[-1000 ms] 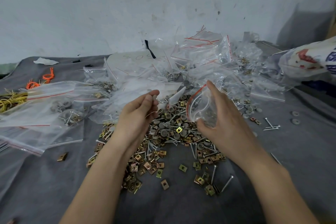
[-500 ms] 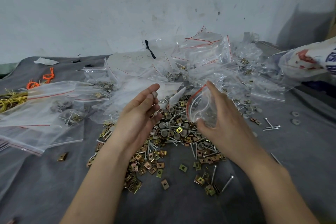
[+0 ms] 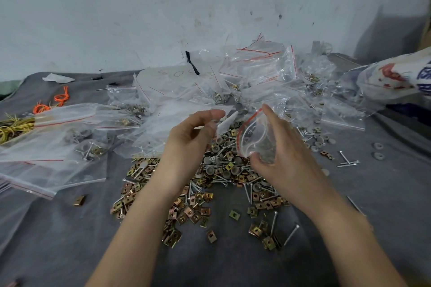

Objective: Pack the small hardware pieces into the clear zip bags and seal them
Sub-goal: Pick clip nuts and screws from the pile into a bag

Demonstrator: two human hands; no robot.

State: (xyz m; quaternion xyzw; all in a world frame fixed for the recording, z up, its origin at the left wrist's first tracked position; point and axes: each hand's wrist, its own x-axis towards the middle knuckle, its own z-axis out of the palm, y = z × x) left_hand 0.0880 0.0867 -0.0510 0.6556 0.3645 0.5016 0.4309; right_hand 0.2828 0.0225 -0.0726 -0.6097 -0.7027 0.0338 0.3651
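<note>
Zip bag (image 3: 253, 137), mouth gaping, centre-right of frame above hardware pile (image 3: 224, 170); right hand (image 3: 284, 158) pinches it. Left hand (image 3: 189, 140) half-curled, contents cannot be told. Best: hold mouth wide, drop pieces straight in.

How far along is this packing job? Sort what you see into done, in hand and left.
Done: several filled bags lie at the left; their seals are hard to judge. In hand: the right hand holds a small zip bag, mouth open; the left hand hovers beside it. Left: a big loose pile of clips, screws and washers, plus sealing this bag.
</note>
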